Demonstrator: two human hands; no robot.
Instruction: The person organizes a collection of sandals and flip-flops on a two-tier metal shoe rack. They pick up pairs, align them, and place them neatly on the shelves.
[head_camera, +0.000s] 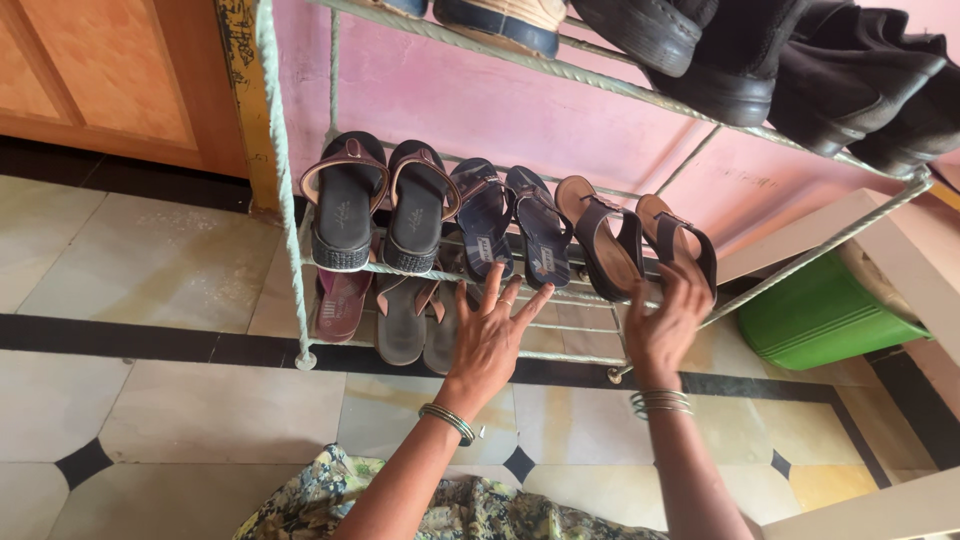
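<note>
My right hand (668, 318) curls its fingers on the brown open-toe sandal with the dark strap (676, 240), tilted on the pale metal rack's middle shelf (560, 283). My left hand (490, 335) hovers splayed, holding nothing. A careless nudge could tip it through the bars.

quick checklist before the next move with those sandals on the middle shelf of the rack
1. Right hand on the brown sandal with the dark strap: ok, fingers touch its heel end.
2. Its pair, the other brown sandal, beside it: ok, on the same shelf.
3. Left hand free: ok, open with fingers spread, at the blue sandals, holding nothing.
4. Firm grasp with the right hand: cannot tell, fingers hide the contact.
5. Sandals seated on the rack's shelf rail: ok, heels overhang the rail, toes up.
6. Green bin clear of the hands: ok, off to the right.
</note>
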